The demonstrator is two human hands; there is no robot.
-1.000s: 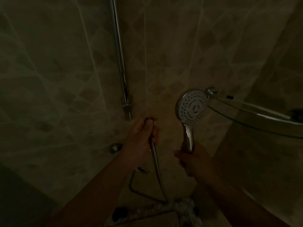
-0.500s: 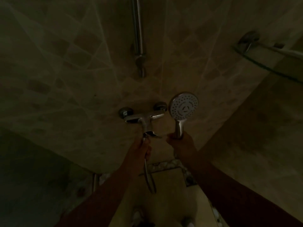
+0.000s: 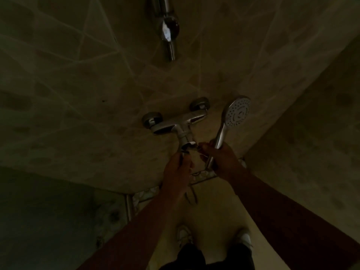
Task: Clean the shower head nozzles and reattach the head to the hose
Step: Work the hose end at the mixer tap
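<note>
Closest to you are your two shoes (image 3: pixel 242 238), down on the pale floor (image 3: pixel 218 207). A strip of little stones (image 3: pixel 145 193) runs along the edge of the floor, by the wall.

Your two arms reach out over the floor. Your left hand (image 3: pixel 176 168) is curled around the end of the hose (image 3: pixel 191 195). The hose hangs down under that hand in a loop. The hand holds the hose end up just under the tap's bottom outlet (image 3: pixel 187 147). It is too dark to tell if the hose end touches the outlet.

Your right hand (image 3: pixel 220 156) is wrapped around the handle of the shower head (image 3: pixel 236 114). The handle's bottom end sticks out below your hand. The shower head stands up and leans a little to the right, and its round face with the tiny holes looks back at you. It is not joined to the hose. Your right thumb tip is near the tap's outlet too.

Behind your hands is the shiny tap (image 3: pixel 175 123), fixed to the tiled wall (image 3: pixel 78 94). Higher up the wall is the bottom of a shiny rail (image 3: pixel 168 30).
</note>
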